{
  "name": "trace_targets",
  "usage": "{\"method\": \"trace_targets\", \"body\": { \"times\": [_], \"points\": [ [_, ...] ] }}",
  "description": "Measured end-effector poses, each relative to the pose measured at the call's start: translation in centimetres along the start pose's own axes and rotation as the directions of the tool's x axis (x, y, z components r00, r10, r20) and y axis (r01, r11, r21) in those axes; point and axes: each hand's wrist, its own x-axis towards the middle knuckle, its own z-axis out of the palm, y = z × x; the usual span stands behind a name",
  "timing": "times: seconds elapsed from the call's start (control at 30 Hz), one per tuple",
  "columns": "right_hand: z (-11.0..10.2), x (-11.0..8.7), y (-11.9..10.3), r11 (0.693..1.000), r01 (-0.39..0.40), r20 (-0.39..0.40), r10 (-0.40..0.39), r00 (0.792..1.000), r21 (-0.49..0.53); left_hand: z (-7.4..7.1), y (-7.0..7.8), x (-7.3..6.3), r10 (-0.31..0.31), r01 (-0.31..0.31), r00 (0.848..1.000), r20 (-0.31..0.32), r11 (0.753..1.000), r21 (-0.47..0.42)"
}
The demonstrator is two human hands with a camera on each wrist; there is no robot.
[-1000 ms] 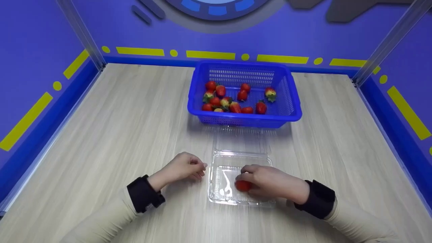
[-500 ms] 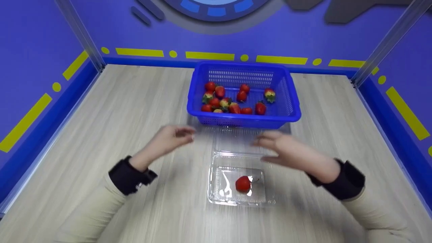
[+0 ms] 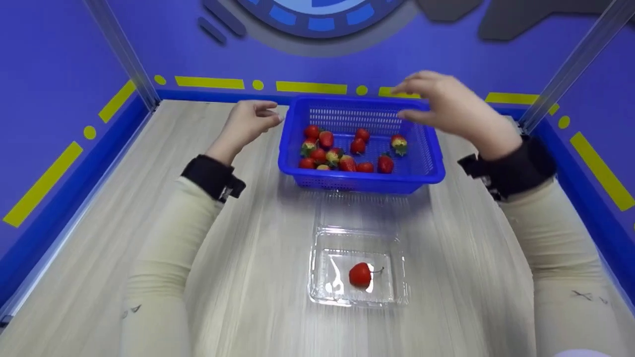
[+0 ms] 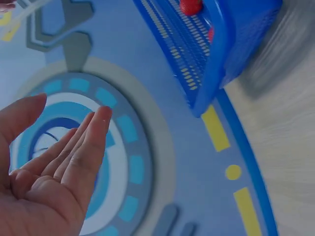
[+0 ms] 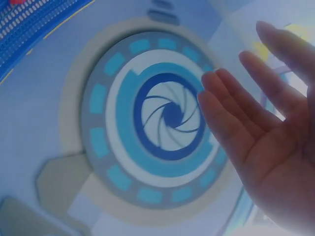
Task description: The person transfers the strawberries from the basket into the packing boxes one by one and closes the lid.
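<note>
My left hand (image 3: 249, 121) is raised just left of the blue basket (image 3: 364, 179), its fingers fairly straight and holding nothing. My right hand (image 3: 449, 106) hovers over the basket's back right corner, thumb apart from the fingers. Bare palms show in both wrist views, on the left hand (image 4: 59, 172) and on the right hand (image 5: 268, 128). Several strawberries (image 3: 347, 163) lie in the basket, mostly to its left and front. Nearer to me, one red fruit (image 3: 360, 275) with a thin stem lies in a clear plastic clamshell box (image 3: 317, 296), whose lid is folded back.
The basket stands near the back of a wooden table (image 3: 268, 297). Behind it rises a blue panel (image 3: 208, 57) with yellow marks, and similar panels close off both sides. The clear lid (image 3: 354, 210) lies between the box and the basket.
The right hand has let go of the red fruit, which stays in the clear box. Both hands have moved away from the box and up toward the basket's sides.
</note>
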Motion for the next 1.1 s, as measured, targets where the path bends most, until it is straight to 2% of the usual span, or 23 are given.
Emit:
{"method": "trace_targets", "body": {
  "times": [0.1, 0.23, 0.37, 0.5, 0.63, 0.87, 1.1],
  "points": [
    [-0.4, 1.6, 1.3, 0.998, -0.065, -0.016, 0.065, 0.998, -0.011, 0.8, -0.8, 1.8, -0.026, 0.026, 0.999, -0.032, 0.999, 0.020],
    [0.4, 4.1, 3.9, 0.985, -0.173, 0.015, 0.172, 0.985, 0.009, 2.0, -2.0, 3.5, -0.065, 0.069, 0.997, -0.042, 0.989, 0.132],
    [2.9, 6.5, 7.1, 0.948, -0.315, 0.116, 0.307, 0.945, 0.055, 3.2, -2.9, 4.6, -0.109, 0.117, 0.993, -0.047, 0.957, 0.265],
    [5.5, 7.9, 8.9, 0.920, -0.387, 0.174, 0.371, 0.912, 0.062, 4.2, -3.6, 5.1, -0.131, 0.150, 0.988, -0.078, 0.927, 0.345],
    [7.5, 8.6, 9.4, 0.914, -0.401, 0.175, 0.385, 0.906, 0.063, 4.8, -3.9, 4.9, -0.152, 0.177, 0.984, -0.098, 0.918, 0.355],
    [10.4, 8.9, 10.4, 0.899, -0.433, 0.199, 0.415, 0.888, 0.060, 5.6, -3.9, 5.9, -0.268, 0.284, 0.959, -0.094, 0.928, 0.243],
    [11.5, 8.1, 11.4, 0.873, -0.486, 0.220, 0.466, 0.857, 0.042, 6.1, -3.1, 5.7, -0.266, 0.287, 0.958, -0.111, 0.913, 0.289]
  ]
}}
